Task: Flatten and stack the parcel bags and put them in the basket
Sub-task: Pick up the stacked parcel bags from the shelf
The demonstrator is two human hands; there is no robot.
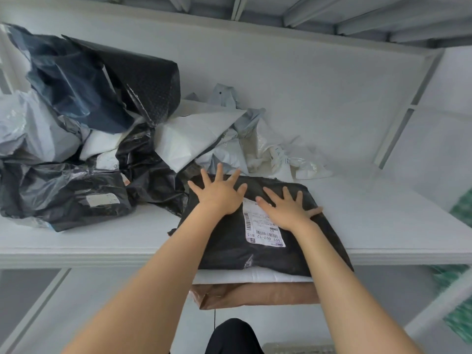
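Mostly hidden, white bag [252, 276] under black bag [226, 251]

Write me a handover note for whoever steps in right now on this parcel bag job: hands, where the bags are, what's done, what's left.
Left hand: open, pressing flat on the black labelled bag.
Right hand: open, pressing the same bag, partly on its label.
Stack: that bag lies on a white bag over a brown bag, at the shelf front edge.
Done: three bags stacked.
Left: the crumpled pile to the left and behind, then everything into the basket, which I cannot make out here.
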